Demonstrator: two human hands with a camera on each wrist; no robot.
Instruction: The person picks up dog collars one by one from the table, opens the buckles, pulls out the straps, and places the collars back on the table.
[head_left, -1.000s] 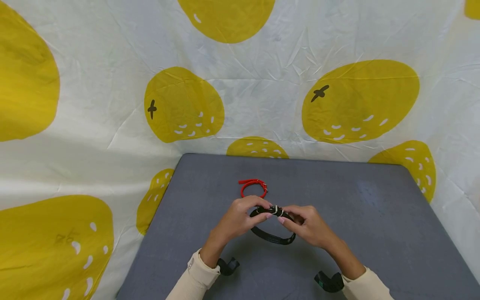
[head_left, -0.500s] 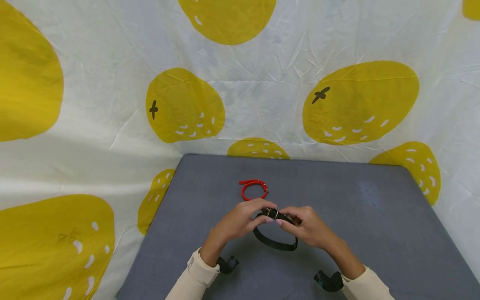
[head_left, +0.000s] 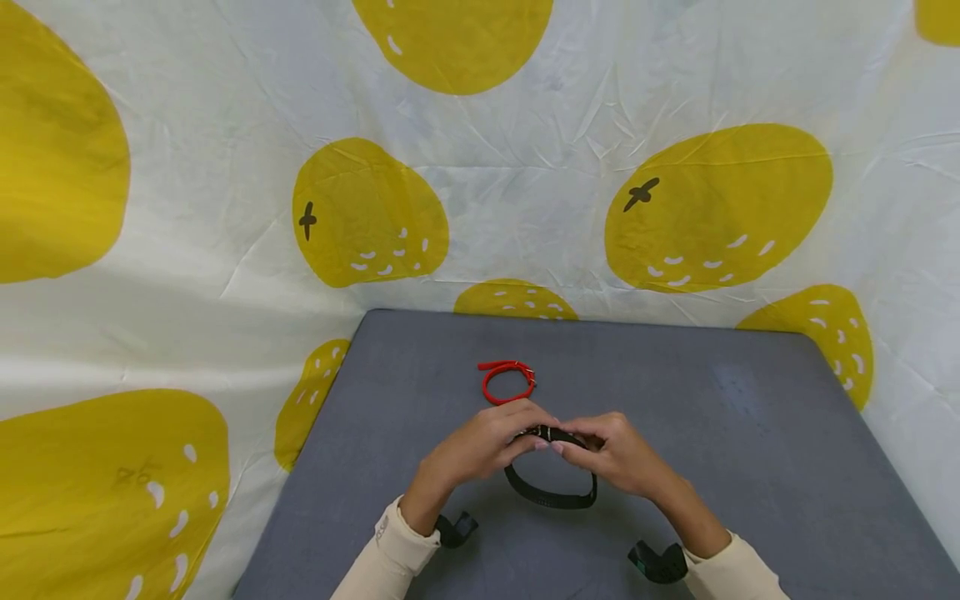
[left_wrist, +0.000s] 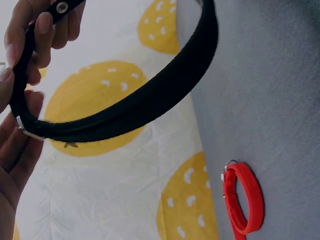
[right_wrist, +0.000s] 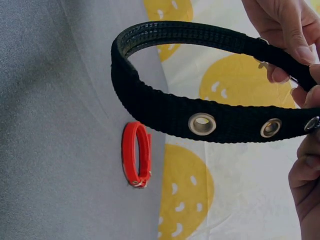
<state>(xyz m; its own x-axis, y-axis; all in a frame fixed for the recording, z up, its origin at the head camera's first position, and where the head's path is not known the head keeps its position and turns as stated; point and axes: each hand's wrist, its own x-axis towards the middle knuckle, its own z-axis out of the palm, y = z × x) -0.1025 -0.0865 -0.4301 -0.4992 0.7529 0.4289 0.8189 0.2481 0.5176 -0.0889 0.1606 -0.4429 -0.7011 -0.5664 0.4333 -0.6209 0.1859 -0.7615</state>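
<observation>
Both hands hold a black dog collar (head_left: 551,500), looped into a ring, above the grey table. My left hand (head_left: 480,442) pinches it near the metal buckle (left_wrist: 22,125), fingers over the top and thumb below. Close beside it, my right hand (head_left: 622,454) grips the strap between thumb and fingers. In the right wrist view, metal eyelets (right_wrist: 202,124) run along the strap toward the right hand. The rest of the loop hangs toward the body. Fingers partly hide the buckled section in the head view.
A red collar (head_left: 487,389) with metal fittings lies coiled on the grey table (head_left: 675,375), just beyond the hands. Behind the table hangs a white cloth (head_left: 525,217) with yellow fruit prints. A dark wrist-worn device (head_left: 658,562) sits by the right sleeve.
Both hands have drawn slightly closer together and lower. The black collar's loop has dropped a little, and the left fingers now cover more of the buckle. The red collar has stayed in place.
</observation>
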